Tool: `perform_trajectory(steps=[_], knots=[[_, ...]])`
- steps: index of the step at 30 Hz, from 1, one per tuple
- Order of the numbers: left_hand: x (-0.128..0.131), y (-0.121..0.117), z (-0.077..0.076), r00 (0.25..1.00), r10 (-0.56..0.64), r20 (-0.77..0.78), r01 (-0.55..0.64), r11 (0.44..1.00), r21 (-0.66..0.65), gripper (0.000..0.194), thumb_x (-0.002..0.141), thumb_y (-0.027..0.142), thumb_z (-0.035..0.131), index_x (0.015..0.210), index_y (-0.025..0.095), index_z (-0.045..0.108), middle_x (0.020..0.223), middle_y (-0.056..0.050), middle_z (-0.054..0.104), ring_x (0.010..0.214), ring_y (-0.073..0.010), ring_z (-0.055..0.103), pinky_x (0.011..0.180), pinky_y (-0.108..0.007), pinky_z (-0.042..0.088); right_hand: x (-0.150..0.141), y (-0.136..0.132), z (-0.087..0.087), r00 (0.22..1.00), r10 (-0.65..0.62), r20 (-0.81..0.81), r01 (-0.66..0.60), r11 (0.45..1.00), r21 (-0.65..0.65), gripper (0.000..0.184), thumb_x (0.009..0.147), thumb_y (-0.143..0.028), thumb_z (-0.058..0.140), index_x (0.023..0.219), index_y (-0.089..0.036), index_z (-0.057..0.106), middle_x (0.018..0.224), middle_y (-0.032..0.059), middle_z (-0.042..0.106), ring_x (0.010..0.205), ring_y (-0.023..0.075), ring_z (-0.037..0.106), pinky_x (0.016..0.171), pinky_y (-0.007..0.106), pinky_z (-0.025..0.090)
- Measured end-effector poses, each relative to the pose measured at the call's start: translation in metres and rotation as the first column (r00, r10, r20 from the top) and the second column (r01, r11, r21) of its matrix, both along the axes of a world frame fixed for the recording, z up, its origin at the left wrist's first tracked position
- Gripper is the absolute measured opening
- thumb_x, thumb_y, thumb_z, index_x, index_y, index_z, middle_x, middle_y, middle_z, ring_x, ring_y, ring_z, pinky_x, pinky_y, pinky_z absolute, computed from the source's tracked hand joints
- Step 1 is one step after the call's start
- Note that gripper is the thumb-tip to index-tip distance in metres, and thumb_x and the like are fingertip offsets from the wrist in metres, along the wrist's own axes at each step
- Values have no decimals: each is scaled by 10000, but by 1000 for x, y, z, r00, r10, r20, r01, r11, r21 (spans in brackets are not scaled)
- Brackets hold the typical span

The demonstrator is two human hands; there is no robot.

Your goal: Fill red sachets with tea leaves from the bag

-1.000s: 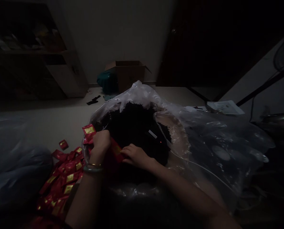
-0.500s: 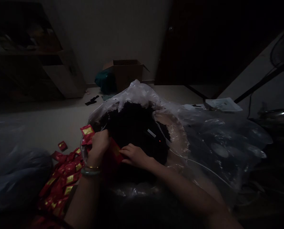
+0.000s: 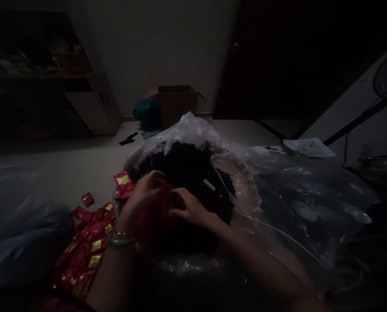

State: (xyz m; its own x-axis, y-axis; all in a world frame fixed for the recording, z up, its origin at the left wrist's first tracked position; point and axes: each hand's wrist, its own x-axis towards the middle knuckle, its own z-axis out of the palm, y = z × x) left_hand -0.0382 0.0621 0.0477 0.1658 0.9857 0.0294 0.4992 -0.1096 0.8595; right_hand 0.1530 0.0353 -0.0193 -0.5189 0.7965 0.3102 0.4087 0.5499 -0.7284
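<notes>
A red packet (image 3: 157, 213), dim and blurred, lies between my two hands over a heap of dark, shredded leaf-like material (image 3: 188, 162). My left hand (image 3: 143, 195) curls around its left and upper side. At its right edge are the curved thumb and fingers of my right hand (image 3: 191, 208), gripping it with a gap between them. Clear plastic sheeting (image 3: 193, 125) lines the round container (image 3: 242, 177) that holds the heap. Beside my left wrist, another red packet with a gold label (image 3: 124, 182) rests at the rim.
Many small red packets (image 3: 96, 232) are piled on the floor at left, by a plastic-covered bundle (image 3: 27, 242). A dark device with a white strip (image 3: 209, 185) and a red light sits on the heap; a white cable (image 3: 271, 227) runs right. Behind stands an open cardboard box (image 3: 178, 104).
My left hand has shifted right and its fingers have loosened. My right thumb and fingers, pinched on the packet before, have spread apart at its edge. The view has moved slightly.
</notes>
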Motion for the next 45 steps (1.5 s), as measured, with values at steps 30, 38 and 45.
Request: perform_trajectory(steps=[30,38,45], knots=[[17,-9,3,967,-147,-209,149,989,-5,308,770,418,569,781,151,723,696,-26,652,679,-164,571,563,-217,411,11,14,12,870,-383,-309,452,871,191,154,866,-260,568,762,-194,659,847,44,521,784,172,531,674,308,486],[34,-16,-3,980,-173,-103,181,981,71,297,783,362,557,811,131,743,643,-5,666,595,-128,539,515,-187,379,25,13,35,925,-372,-82,370,827,423,173,848,-282,622,702,-196,661,768,61,581,795,210,506,702,352,460],[43,-10,-11,984,-104,141,100,994,37,334,763,383,628,1012,181,724,817,-23,724,676,-148,618,573,-203,464,46,20,53,928,-361,-87,371,905,206,110,837,-245,614,742,-204,654,721,24,644,742,177,556,718,313,445]])
